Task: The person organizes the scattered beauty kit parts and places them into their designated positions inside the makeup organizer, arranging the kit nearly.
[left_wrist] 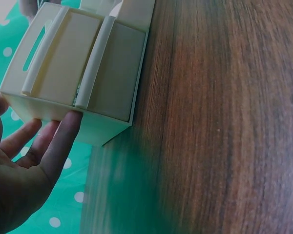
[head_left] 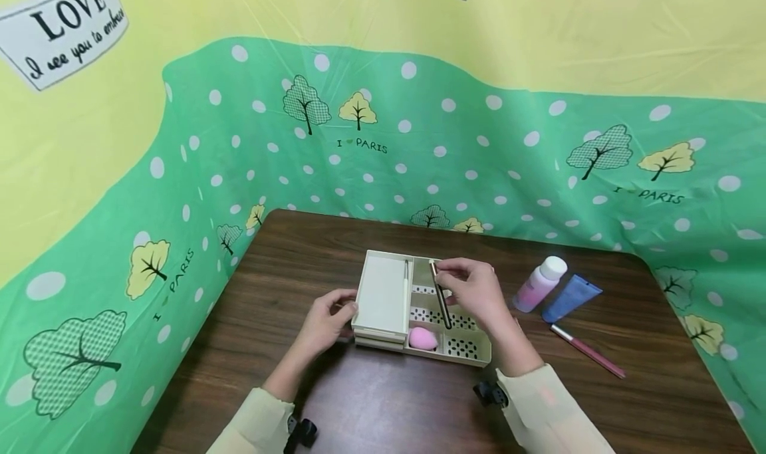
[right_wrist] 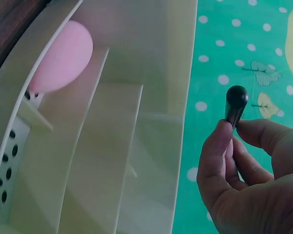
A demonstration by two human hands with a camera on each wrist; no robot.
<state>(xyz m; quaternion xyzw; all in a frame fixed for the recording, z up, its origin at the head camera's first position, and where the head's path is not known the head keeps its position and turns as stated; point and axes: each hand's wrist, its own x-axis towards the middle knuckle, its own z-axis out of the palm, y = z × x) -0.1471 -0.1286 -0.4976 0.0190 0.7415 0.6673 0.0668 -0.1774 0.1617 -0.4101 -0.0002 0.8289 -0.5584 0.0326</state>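
Note:
A cream organizer box (head_left: pixel 383 294) stands on the table, with a lidded drawer part at left and open compartments at right. My left hand (head_left: pixel 323 321) rests against the box's left side; in the left wrist view, its fairly straight fingers (left_wrist: pixel 58 146) touch the side wall beside two drawer fronts (left_wrist: pixel 63 58). Over the open compartments, my right hand (head_left: pixel 473 291) pinches a slim dark pen-like stick (head_left: pixel 441 298) between thumb and fingers. The stick's rounded black end (right_wrist: pixel 237 97) faces the right wrist camera. In the near compartment sits a pink makeup sponge (head_left: pixel 423 338).
A thin light stick (head_left: pixel 405 281) lies in a narrow slot of the box. Right of the box are a pink-and-white bottle (head_left: pixel 541 284), a blue tube (head_left: pixel 571 298) and a dark red, silver-ended stick (head_left: pixel 589 352). A green-and-yellow curtain (head_left: pixel 419 141) borders the brown table (head_left: pixel 287 254).

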